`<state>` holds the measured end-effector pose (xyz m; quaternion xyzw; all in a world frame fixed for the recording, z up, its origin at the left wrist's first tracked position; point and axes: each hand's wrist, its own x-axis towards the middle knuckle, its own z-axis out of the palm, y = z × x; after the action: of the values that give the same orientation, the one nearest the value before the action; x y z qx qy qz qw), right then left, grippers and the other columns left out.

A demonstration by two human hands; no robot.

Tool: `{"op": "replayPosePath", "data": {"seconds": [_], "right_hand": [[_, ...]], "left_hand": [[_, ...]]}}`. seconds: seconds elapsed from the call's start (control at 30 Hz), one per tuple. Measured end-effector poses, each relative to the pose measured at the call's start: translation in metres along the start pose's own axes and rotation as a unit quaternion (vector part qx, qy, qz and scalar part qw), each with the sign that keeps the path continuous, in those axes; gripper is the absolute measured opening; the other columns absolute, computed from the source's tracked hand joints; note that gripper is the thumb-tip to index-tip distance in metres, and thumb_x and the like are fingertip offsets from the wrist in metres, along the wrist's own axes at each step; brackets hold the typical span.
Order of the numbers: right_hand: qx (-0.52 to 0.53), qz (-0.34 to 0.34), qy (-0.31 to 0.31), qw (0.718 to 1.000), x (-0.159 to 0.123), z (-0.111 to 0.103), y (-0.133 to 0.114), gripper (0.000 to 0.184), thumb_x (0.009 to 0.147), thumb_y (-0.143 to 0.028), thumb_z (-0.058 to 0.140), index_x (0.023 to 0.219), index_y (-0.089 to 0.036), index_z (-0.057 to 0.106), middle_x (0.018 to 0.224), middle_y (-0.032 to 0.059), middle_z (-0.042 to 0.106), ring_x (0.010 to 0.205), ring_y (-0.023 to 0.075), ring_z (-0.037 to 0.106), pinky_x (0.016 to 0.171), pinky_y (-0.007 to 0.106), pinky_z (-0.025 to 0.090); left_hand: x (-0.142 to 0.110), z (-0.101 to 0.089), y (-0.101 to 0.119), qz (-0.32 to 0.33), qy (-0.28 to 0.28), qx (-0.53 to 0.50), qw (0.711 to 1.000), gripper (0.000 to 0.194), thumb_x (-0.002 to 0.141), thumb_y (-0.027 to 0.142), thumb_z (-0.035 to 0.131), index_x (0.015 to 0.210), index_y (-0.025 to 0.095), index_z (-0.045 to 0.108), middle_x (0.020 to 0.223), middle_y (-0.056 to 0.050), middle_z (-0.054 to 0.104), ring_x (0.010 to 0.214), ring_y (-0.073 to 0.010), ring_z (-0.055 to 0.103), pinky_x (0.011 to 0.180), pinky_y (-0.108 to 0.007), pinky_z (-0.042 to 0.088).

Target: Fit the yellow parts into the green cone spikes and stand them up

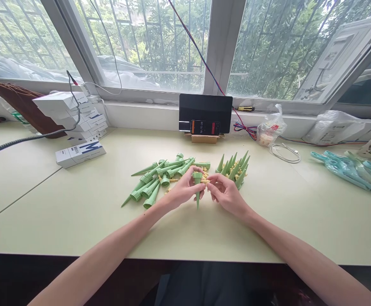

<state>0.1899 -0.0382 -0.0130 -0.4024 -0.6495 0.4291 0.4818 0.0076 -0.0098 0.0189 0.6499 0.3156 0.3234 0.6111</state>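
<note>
The spike [197,189] points tip down over the table [172,238], clamped in the left hand [182,189]; the right hand's [225,192] grip is pinched together on the yellow peg [205,181]; pile [164,170] left, standing spikes [233,171] right, phone [204,127], black screen [205,107] behind

Head view (forward and down)

Bright daylight is flooding a flat, pale-yellow tabletop [77,216] through grey-framed glass windows [153,46]; we are seeing stretched edges.
</note>
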Motion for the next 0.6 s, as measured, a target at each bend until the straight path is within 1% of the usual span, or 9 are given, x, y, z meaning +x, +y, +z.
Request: {"op": "replayPosePath", "data": {"seconds": [0.17,0.27,0.43,0.6], "right_hand": [[-0.007,0.002,0.004,1.000,-0.0004,-0.0007,0.0000,0.027,0.093,-0.046,0.058,0.101,-0.020,0.058,0.077,-0.0005,0.057,0.055,0.0107,0.053,0.050,0.025,0.046],[-0.016,0.007,0.007,1.000,-0.0002,-0.0008,-0.0004,0.029,0.094,-0.048,0.056,0.098,-0.019,0.059,0.070,-0.0018,0.055,0.054,0.0115,0.052,0.052,0.026,0.046],[-0.042,0.012,0.004,0.999,0.0001,-0.0013,-0.0014,0.035,0.095,-0.053,0.051,0.089,-0.019,0.058,0.062,-0.0027,0.054,0.052,0.0124,0.052,0.054,0.026,0.045],[-0.064,0.018,-0.002,0.998,0.0001,-0.0019,-0.0010,0.040,0.097,-0.055,0.046,0.081,-0.020,0.056,0.058,-0.0026,0.053,0.050,0.0124,0.050,0.053,0.026,0.043]], "left_hand": [[0.0001,-0.0012,-0.0039,0.001,-0.001,0.005,1.000,0.033,0.089,0.033,0.061,0.114,0.022,0.042,0.064,0.003,0.059,0.060,-0.0139,0.056,0.058,-0.025,0.042],[0.0005,-0.0018,-0.0058,0.000,0.003,0.020,1.000,0.033,0.089,0.033,0.062,0.114,0.022,0.043,0.063,0.002,0.060,0.062,-0.0148,0.057,0.057,-0.024,0.042],[-0.0004,-0.0010,-0.0039,-0.006,0.004,0.035,0.999,0.034,0.090,0.034,0.061,0.115,0.021,0.042,0.061,0.002,0.059,0.060,-0.0141,0.056,0.056,-0.024,0.041],[-0.0012,0.0006,-0.0014,-0.005,-0.006,0.020,1.000,0.034,0.090,0.034,0.062,0.113,0.021,0.042,0.061,0.003,0.059,0.057,-0.0130,0.054,0.056,-0.024,0.041]]}}
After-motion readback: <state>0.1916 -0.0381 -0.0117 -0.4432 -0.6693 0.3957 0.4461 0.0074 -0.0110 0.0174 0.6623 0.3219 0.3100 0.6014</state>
